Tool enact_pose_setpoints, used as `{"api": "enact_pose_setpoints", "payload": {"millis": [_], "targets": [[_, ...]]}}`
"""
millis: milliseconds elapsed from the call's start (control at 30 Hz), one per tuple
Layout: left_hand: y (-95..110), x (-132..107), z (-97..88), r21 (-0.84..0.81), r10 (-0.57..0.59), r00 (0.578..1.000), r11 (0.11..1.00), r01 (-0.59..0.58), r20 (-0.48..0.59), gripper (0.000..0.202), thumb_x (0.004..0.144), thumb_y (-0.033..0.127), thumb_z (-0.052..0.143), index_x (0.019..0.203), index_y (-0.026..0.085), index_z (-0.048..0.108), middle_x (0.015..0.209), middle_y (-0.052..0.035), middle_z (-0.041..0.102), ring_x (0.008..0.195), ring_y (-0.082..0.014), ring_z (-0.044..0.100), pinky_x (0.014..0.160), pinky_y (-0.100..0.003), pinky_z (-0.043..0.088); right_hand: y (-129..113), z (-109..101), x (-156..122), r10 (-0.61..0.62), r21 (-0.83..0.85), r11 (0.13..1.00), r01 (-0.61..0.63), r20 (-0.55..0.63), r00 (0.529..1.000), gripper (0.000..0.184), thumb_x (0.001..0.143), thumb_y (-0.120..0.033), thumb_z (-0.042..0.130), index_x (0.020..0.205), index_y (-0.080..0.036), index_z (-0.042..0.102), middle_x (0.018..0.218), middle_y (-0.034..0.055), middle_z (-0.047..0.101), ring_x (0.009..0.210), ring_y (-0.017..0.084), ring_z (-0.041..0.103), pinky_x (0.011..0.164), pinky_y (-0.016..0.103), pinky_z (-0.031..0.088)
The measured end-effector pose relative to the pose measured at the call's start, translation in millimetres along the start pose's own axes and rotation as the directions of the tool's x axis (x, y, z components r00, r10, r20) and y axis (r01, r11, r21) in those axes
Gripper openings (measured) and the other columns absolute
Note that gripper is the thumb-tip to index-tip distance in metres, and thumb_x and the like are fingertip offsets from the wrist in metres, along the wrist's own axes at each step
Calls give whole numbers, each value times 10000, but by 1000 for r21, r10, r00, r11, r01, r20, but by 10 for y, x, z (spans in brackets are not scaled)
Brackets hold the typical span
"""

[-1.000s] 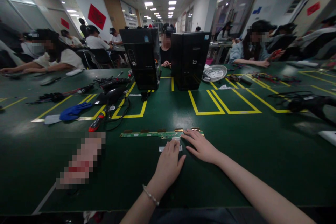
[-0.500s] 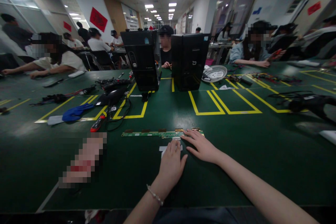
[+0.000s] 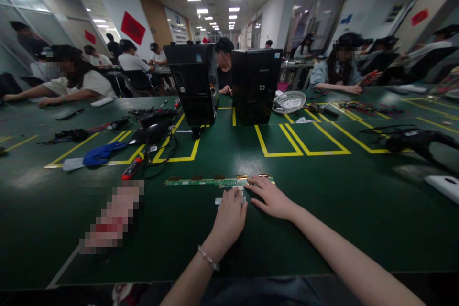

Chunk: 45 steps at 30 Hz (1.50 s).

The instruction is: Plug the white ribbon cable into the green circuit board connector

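Observation:
A long, narrow green circuit board lies across the green table in front of me. My right hand rests over its right end, fingers spread and stretched out, pressing on the board's edge. Just below the middle of the board, my left hand has its fingers drawn together at a white flat cable beside the board's lower edge. Most of that cable is hidden under the hand. Copper-coloured tabs line the board's far edge.
Two black computer towers stand beyond the board. To the left lie a red-and-black screwdriver, a blue glove and cables. A white basket sits at the back right; a black cabled device lies at the right. Other people sit around.
My left hand's fingers have curled in, and its thumb has moved closer to them at the white flat cable. The right hand stays on the board. The view has shifted slightly.

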<state>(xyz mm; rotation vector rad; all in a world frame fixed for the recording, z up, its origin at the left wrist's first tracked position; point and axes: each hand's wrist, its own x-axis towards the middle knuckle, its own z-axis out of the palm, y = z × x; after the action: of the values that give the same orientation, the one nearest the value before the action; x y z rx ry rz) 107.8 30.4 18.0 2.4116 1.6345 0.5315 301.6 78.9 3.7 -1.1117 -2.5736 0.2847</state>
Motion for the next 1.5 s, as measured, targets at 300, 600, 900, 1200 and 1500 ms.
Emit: {"api": "enact_pose_setpoints", "payload": {"millis": [300,600,900,1200,1500], "targets": [[-470,-235,-420,-17,171,963,984,-178,-209,415,971,154,378,1373,207,467,1434,-94,453,1411,-265,288,1124,-523,314,-42,-35,19,-17,-26,1000,17,2,1000,476,944,-354,481,1410,-261,456,1482,95,372,1418,263,242,1155,527,213],[-1270,-799,-375,-34,69,958,996,-81,-277,360,948,187,407,1251,227,597,1247,-80,626,1243,-276,520,1009,-510,466,-205,-112,110,-73,17,997,72,95,993,514,925,-488,500,1411,-326,461,1552,86,228,1447,289,138,1160,546,147],[-1271,-791,-285,9,1,980,1000,1,-197,348,956,257,418,1234,218,624,1235,-88,633,1172,-273,573,996,-496,472,-234,-135,104,4,1,1000,-5,203,979,522,962,-552,376,1449,-365,391,1570,82,198,1454,278,118,1161,543,123],[-1221,-790,-305,28,0,977,1000,6,-212,332,958,249,427,1219,212,630,1238,-83,637,1162,-259,582,997,-481,479,-288,-211,-141,77,-75,995,-61,230,970,612,926,-622,391,1479,-367,331,1575,108,177,1436,335,169,1128,601,175],[-1219,-795,-294,28,-26,980,999,32,-196,337,958,256,436,1238,213,618,1264,-82,620,1180,-262,568,1008,-487,466,-55,-245,-954,223,-278,941,-191,89,971,603,923,-599,409,1482,-395,309,1557,102,237,1387,329,311,1065,574,346]]}}
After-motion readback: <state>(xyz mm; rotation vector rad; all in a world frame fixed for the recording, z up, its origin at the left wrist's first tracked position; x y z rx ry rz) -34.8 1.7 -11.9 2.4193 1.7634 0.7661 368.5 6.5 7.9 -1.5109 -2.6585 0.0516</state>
